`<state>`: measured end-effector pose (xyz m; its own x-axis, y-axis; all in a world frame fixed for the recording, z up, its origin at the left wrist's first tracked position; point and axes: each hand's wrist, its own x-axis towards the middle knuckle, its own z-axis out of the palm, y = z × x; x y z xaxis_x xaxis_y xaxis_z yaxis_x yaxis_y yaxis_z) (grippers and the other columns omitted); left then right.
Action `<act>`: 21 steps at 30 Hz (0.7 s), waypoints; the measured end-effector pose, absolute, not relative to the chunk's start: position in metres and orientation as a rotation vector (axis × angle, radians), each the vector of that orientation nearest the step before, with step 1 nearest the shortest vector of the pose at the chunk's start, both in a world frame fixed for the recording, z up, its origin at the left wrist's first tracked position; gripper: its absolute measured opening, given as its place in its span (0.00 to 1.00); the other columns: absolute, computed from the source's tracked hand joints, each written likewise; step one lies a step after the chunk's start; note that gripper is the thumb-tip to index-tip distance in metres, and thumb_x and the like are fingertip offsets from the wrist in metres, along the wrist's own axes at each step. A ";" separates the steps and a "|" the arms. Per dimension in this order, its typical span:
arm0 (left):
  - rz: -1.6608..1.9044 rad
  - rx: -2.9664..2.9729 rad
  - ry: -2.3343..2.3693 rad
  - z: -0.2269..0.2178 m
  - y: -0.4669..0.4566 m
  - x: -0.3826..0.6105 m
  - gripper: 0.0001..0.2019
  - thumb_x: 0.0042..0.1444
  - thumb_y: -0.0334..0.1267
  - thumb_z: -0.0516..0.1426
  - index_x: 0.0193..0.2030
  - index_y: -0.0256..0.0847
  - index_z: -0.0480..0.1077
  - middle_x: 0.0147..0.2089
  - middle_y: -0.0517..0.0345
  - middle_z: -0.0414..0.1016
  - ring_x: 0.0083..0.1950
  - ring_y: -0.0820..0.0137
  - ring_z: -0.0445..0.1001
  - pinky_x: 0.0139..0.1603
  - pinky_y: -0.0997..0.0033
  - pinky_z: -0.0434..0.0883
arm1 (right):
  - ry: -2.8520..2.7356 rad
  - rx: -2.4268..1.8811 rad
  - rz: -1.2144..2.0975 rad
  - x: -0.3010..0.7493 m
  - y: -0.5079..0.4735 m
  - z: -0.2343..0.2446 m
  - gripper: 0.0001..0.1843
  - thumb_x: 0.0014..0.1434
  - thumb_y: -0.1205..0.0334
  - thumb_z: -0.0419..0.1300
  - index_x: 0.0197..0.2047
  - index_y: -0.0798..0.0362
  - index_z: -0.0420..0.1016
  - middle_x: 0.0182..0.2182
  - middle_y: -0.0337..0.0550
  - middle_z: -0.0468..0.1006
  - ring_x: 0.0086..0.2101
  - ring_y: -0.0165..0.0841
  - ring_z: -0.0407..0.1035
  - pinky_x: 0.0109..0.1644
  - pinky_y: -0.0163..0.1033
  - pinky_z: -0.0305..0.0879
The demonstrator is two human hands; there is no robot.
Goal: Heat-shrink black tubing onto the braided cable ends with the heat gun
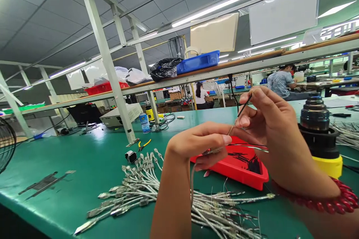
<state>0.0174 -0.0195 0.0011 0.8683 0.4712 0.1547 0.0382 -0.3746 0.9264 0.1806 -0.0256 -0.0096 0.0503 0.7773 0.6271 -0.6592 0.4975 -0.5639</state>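
My left hand (200,143) is closed on a thin grey cable (192,185), whose tail hangs down along my forearm. From its stripped end, fine wires, among them red, black and white ones (252,146), run toward my right palm. My right hand (272,119), raised just above and to the right, pinches a thin black tube (245,106) between thumb and forefinger. The tube's lower end meets a bare wire (230,130) rising from my left fingertips; whether the wire is inside it I cannot tell. Behind my hands lies a red tray (238,173) with short black tubes (238,155).
A pile of pale cables (148,183) with metal connectors spreads across the green bench (84,160). Yellow-handled pliers (144,145) and a blue spray can (144,123) lie beyond. A black-and-yellow heat tool (319,130) stands at right. Two people (280,82) sit farther back.
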 end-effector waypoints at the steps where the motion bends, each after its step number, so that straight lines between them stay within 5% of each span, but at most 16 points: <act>1: 0.490 1.909 0.383 0.001 -0.019 0.017 0.20 0.64 0.42 0.49 0.57 0.37 0.71 0.12 0.69 0.54 0.10 0.80 0.50 0.09 0.82 0.53 | -1.066 -0.122 1.057 0.181 -0.025 -0.010 0.11 0.58 0.57 0.64 0.31 0.54 0.69 0.29 0.33 0.72 0.17 0.20 0.65 0.15 0.26 0.64; 11: 0.534 1.866 0.405 -0.003 -0.010 0.019 0.15 0.61 0.48 0.53 0.39 0.37 0.72 0.12 0.70 0.52 0.10 0.79 0.48 0.09 0.78 0.50 | -1.138 -0.141 1.005 0.188 -0.009 -0.012 0.05 0.51 0.63 0.68 0.29 0.53 0.76 0.26 0.34 0.77 0.19 0.18 0.66 0.22 0.23 0.66; 16: 0.386 1.901 0.367 0.002 -0.003 0.018 0.18 0.64 0.50 0.50 0.34 0.37 0.70 0.13 0.69 0.50 0.12 0.79 0.46 0.11 0.76 0.45 | -1.155 -0.216 1.231 0.194 -0.001 -0.010 0.18 0.39 0.65 0.74 0.37 0.49 0.81 0.25 0.35 0.79 0.14 0.18 0.60 0.15 0.24 0.59; 21: 0.434 1.908 0.296 0.000 0.004 0.020 0.20 0.59 0.51 0.51 0.29 0.35 0.67 0.17 0.67 0.53 0.14 0.81 0.44 0.14 0.74 0.39 | -1.062 -0.345 1.379 0.197 0.007 -0.011 0.15 0.35 0.63 0.76 0.30 0.50 0.82 0.30 0.36 0.81 0.20 0.20 0.69 0.21 0.22 0.67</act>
